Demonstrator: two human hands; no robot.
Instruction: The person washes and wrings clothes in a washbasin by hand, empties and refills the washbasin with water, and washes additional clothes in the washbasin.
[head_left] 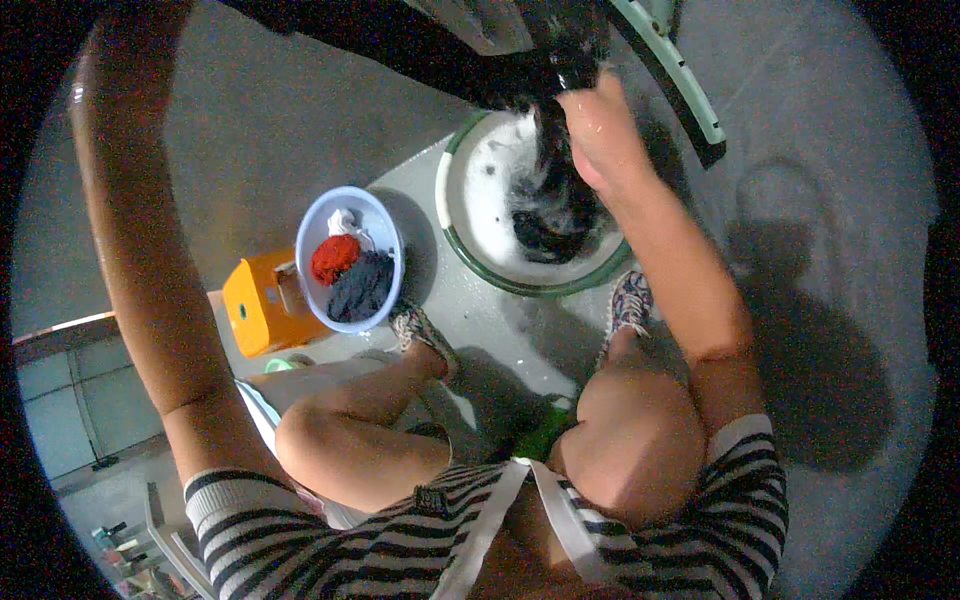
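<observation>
My right hand [597, 130] is closed round a wet black cloth [556, 150] above the basin. Its lower part hangs into white suds [487, 185], where more black fabric lies soaked. A dark length of cloth [410, 50] stretches up and left from near this hand to the top edge. The round basin [447, 230] has a green and white rim and stands on the floor before my feet. My left arm is raised along the left side. Only the dim back part of my left hand [140, 45] shows near the top rim; its fingers are hidden.
Left of the suds, a light-blue bowl [400, 240] holds red, dark grey and white cloths. Beside it stands a yellow-orange box [255, 310]. A pale green, slotted curved edge [672, 65] rises at the upper right. My patterned shoes [630, 302] flank the basin.
</observation>
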